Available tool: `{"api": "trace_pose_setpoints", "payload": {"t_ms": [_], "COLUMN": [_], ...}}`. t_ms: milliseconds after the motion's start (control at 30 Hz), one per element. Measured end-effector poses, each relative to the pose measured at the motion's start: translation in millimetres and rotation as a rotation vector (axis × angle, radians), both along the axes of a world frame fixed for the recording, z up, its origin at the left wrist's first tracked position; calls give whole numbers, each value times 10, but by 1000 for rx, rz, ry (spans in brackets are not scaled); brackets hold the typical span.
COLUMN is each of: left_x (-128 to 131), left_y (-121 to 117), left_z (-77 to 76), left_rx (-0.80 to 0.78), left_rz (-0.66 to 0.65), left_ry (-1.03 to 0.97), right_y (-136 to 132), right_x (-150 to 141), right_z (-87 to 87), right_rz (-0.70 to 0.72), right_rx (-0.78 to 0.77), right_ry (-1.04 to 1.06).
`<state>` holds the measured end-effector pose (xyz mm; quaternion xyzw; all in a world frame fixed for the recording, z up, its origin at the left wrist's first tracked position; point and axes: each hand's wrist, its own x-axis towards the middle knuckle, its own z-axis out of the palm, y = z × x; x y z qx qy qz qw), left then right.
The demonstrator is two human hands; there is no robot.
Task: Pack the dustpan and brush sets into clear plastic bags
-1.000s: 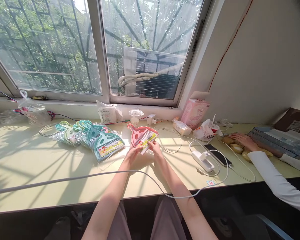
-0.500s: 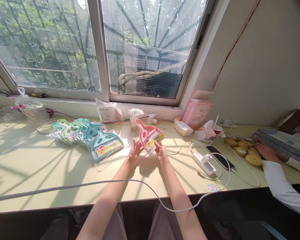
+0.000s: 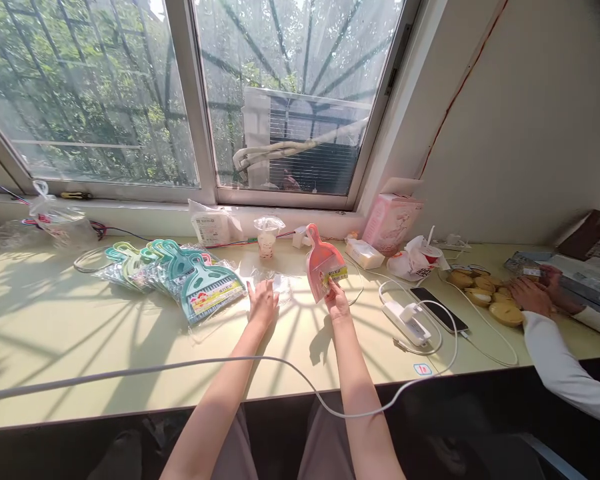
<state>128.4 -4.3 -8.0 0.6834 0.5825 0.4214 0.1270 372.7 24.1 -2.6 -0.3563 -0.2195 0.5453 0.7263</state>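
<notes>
My right hand (image 3: 337,301) grips a small pink dustpan (image 3: 324,263) by its lower edge, together with a yellow printed label card (image 3: 335,275). The dustpan is held up off the table, handle pointing up and away from me. My left hand (image 3: 263,303) is down on the table with bent fingers on a crumpled clear plastic bag (image 3: 283,287); its fingertips are partly hidden. Left of that hand lies a teal dustpan and brush set (image 3: 213,290) in clear wrapping. Behind it is an overlapping row of similar wrapped sets (image 3: 153,263), green and teal.
A lidded cup (image 3: 267,240) stands behind my hands. To the right are a tissue pack (image 3: 364,253), a pink box (image 3: 393,223), a power strip (image 3: 407,323) and a phone (image 3: 439,311). A cable (image 3: 180,365) crosses in front. Another person's hands (image 3: 533,293) touch round yellowish items (image 3: 505,313).
My right hand has moved right with the pink dustpan and turned it. My left hand has come off it and moved down onto the clear plastic at the left.
</notes>
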Motion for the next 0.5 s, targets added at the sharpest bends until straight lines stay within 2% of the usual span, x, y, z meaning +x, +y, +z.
{"api": "trace_pose_setpoints", "payload": {"t_ms": [67, 167, 267, 400, 500], "left_x": [31, 132, 179, 99, 59], "left_y": [-29, -78, -103, -84, -76], "left_z": [5, -2, 13, 69, 86], "left_rx": [19, -35, -66, -65, -104], "left_rz": [-92, -255, -369, -449, -447], "left_ry": [-85, -193, -232, -123, -99], "right_y": [-8, -32, -51, -55, -57], "right_x": [0, 7, 31, 88, 118], "right_z": [32, 87, 118, 111, 101], "right_rz": [4, 7, -8, -39, -63], "right_rx": [-26, -36, -17, 37, 18], "right_ry": [-19, -20, 0, -18, -4]}}
